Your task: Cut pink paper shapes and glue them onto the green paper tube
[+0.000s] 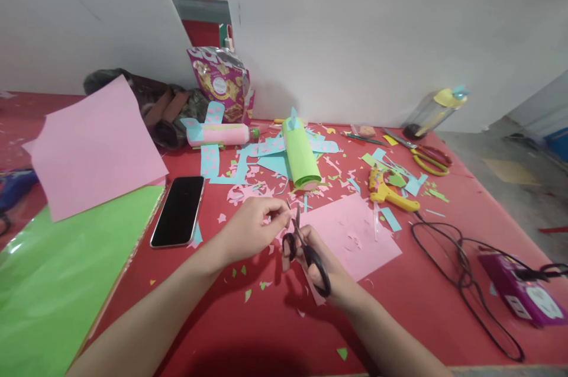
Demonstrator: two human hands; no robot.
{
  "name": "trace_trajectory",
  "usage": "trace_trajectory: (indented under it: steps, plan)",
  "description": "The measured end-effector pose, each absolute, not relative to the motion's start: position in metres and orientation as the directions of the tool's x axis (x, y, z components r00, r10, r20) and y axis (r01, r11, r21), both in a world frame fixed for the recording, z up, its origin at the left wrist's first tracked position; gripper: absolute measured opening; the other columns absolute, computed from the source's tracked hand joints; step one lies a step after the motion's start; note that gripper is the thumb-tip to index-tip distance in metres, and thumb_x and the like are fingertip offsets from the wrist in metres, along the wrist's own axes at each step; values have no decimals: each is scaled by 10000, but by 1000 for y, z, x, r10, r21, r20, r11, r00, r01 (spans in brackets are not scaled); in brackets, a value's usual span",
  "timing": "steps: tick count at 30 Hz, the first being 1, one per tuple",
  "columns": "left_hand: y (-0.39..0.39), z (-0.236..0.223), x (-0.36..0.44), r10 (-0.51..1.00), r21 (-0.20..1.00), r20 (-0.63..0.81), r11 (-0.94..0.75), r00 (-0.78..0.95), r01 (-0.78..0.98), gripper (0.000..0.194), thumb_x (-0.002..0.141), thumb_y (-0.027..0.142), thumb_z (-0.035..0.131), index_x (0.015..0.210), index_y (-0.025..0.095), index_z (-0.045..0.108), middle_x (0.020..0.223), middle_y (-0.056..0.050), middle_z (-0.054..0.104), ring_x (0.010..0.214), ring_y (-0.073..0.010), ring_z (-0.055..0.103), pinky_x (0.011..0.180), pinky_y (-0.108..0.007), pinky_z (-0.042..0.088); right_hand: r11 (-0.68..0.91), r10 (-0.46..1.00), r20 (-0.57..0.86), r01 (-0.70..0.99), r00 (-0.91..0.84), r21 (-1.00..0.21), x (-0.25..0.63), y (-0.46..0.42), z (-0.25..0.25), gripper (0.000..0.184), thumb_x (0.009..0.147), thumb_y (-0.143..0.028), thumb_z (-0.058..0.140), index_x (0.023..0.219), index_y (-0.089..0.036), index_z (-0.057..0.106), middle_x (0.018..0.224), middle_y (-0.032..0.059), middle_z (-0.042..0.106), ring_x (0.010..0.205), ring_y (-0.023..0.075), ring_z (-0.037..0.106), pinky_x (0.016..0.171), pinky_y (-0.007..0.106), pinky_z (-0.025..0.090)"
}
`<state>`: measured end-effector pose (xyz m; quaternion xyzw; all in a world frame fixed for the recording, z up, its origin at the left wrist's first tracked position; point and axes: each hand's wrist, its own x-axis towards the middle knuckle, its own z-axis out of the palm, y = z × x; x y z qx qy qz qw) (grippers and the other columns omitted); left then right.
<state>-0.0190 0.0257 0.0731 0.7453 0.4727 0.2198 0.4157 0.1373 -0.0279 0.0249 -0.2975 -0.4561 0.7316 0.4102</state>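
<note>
In the left hand, fingertips pinched together on a small pink scrap; in the right hand, fingers curled through black scissors, blades apart. Just right of the fingers, a pink sheet; towards the body, mostly bare red tabletop. Beyond the fingers, a green paper tube; farther, a snack bag, small print unreadable, contents hidden.

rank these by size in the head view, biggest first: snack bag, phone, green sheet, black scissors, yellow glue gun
1. Green sheet
2. Snack bag
3. Phone
4. Black scissors and yellow glue gun: too close to rank, since the scissors are nearer the camera and partly covered
</note>
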Motion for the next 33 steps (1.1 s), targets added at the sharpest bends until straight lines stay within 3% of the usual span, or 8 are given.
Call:
trace_trajectory:
  steps: [14,33]
  plan:
    - [26,74,-20,881,813,-59,-230,469,535,211,788,201,402,602,150,489,563,38,485,548,-81,433,541,-181,328,-250,858,-39,-352,-512,-902,139,-28,23,375,682,-549,572,803,-237,403,788,-6,450,656,124,468,624,273,366]
    - [30,74,-22,883,794,-97,-210,460,570,267,774,245,404,524,151,411,511,41,407,520,-80,368,537,-194,315,-287,847,-68,-345,-527,-894,139,-25,22,397,705,-524,572,762,-196,357,719,-27,481,481,48,479,473,204,324]
